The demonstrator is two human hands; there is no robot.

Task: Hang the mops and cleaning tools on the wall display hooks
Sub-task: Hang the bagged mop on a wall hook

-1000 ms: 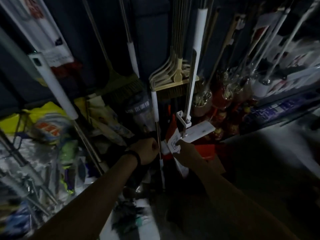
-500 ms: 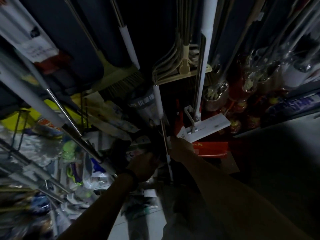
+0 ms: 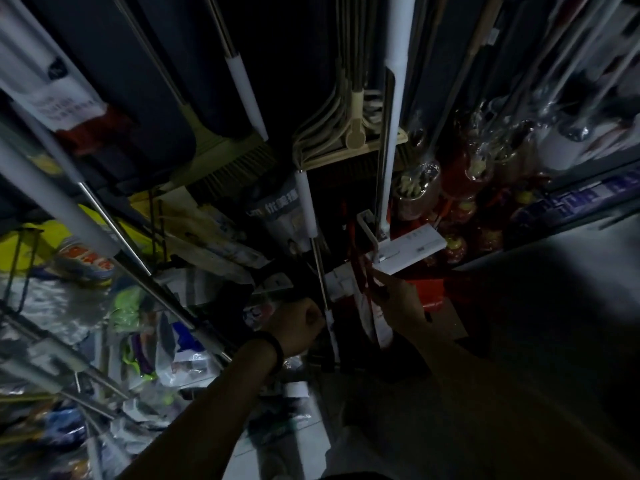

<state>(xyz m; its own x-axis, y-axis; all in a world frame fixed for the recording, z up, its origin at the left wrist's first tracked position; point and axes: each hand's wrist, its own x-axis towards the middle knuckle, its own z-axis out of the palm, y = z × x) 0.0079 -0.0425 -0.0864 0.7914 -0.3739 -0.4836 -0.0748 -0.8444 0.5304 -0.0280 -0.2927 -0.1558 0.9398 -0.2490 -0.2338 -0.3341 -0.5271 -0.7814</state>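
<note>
My left hand (image 3: pixel 298 325) is curled in a fist against the thin mop pole (image 3: pixel 320 268); I cannot tell if it grips. My right hand (image 3: pixel 398 301) pinches the red-white label (image 3: pixel 363 306) under the flat mop head (image 3: pixel 412 249)

One head-worn wide-angle camera faces forward and down, close to the hanging mop handles (image 3: pixel 398 64). The person's arms (image 3: pixel 214 403) enter from 6 o'clock.

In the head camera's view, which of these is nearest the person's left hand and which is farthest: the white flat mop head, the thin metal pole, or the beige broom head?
Measured from the left hand:
1. thin metal pole, right against the curled fingers, seemingly gripped.
2. white flat mop head, up and to the right.
3. beige broom head, highest, hanging on the wall.
</note>
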